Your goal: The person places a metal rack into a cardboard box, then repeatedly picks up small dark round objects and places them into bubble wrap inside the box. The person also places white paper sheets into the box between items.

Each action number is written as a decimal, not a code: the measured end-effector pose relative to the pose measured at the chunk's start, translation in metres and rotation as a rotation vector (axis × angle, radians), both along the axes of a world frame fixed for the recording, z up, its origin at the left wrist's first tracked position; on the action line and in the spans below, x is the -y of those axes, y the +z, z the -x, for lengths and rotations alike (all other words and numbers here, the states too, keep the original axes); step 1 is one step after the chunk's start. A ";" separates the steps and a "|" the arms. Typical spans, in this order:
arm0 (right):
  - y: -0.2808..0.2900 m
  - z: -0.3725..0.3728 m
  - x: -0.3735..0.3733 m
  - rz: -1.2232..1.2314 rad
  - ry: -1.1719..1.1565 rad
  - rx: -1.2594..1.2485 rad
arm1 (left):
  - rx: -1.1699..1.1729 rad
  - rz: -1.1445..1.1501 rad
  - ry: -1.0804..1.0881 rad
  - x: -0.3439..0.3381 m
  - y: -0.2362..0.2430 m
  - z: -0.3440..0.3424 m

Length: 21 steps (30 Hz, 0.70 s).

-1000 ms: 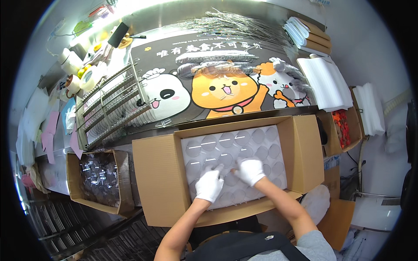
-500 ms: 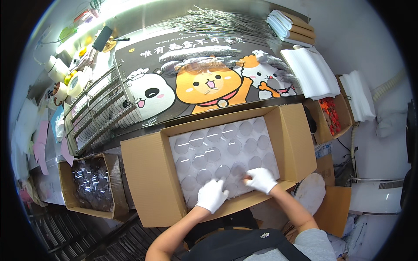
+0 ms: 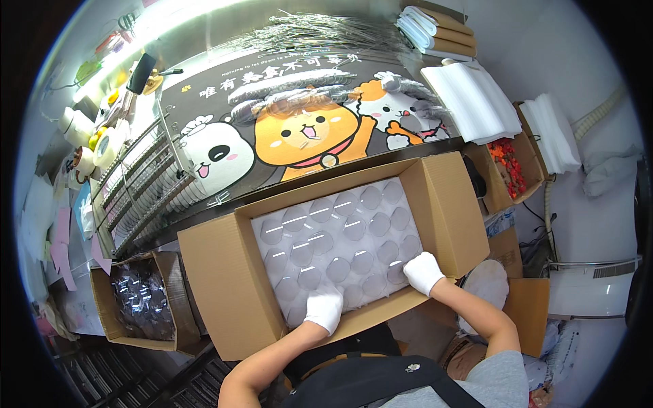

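Observation:
In the open cardboard box [image 3: 201, 289] lies a white foam sheet [image 3: 272, 306] covered with several rows of clear round discs [image 3: 354, 228]. My left hand [image 3: 324, 309], in a white glove, is low on the sheet toward the box's near side, fingers downward and hard to make out. My right hand [image 3: 422, 274], also gloved, has its fingers curled down at the sheet's right edge, beside the near discs and the box's inner side; what they grip, if anything, is hidden.
Left sits a box of dark glossy pieces [image 3: 139, 299]. Beyond are a wire rack [image 3: 136, 190], a cartoon-printed mat [image 3: 224, 102] with wrapped bundles and a metal wire pile [image 3: 320, 34]. Right are white foam sheets [image 3: 469, 102] and a box of red pieces [image 3: 507, 166].
My right hand has moved rightward from the middle of the sheet to its right edge. My left hand has shifted down toward the near side. The whole view has shifted.

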State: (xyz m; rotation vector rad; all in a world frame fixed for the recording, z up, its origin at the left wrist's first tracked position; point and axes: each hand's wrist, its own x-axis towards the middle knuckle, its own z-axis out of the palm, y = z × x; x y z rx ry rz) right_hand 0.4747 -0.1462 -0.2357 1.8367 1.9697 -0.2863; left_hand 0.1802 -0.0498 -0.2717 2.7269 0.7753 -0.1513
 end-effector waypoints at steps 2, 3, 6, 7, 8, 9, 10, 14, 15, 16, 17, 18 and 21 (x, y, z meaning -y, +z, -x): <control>0.008 -0.007 0.001 0.019 -0.034 -0.009 | -0.057 0.168 0.037 -0.005 0.003 0.000; 0.011 -0.010 0.002 0.054 -0.038 -0.036 | -0.081 0.327 0.073 -0.008 0.005 0.002; 0.017 -0.013 0.005 0.028 -0.141 -0.052 | -0.123 0.505 0.119 -0.024 0.012 0.009; 0.018 -0.012 0.005 0.037 -0.192 -0.073 | -0.133 0.516 0.121 -0.030 0.015 0.012; 0.018 -0.010 0.005 0.045 -0.167 -0.147 | -0.157 0.457 0.080 -0.037 0.018 0.014; 0.018 -0.007 0.004 0.049 -0.158 -0.156 | -0.126 0.365 0.041 -0.040 0.022 0.015; 0.018 -0.004 0.002 0.059 -0.144 -0.156 | -0.150 0.268 0.003 -0.043 0.026 0.015; 0.030 0.014 -0.006 0.129 -0.127 -0.077 | -0.015 0.451 0.124 -0.032 0.043 -0.009; 0.036 0.019 -0.007 0.092 -0.219 -0.141 | 0.099 0.612 0.197 -0.027 0.045 -0.018; 0.042 0.024 -0.009 0.107 -0.322 -0.202 | 0.173 0.757 0.283 -0.021 0.047 -0.026; 0.049 0.029 -0.010 0.116 -0.455 -0.200 | 0.362 1.132 0.497 -0.013 0.047 -0.040; 0.053 0.034 -0.012 0.140 -0.478 -0.328 | 0.514 1.489 0.730 -0.004 0.045 -0.056; 0.056 0.038 -0.019 0.246 -0.289 -0.633 | 0.724 2.034 0.904 0.005 0.029 -0.084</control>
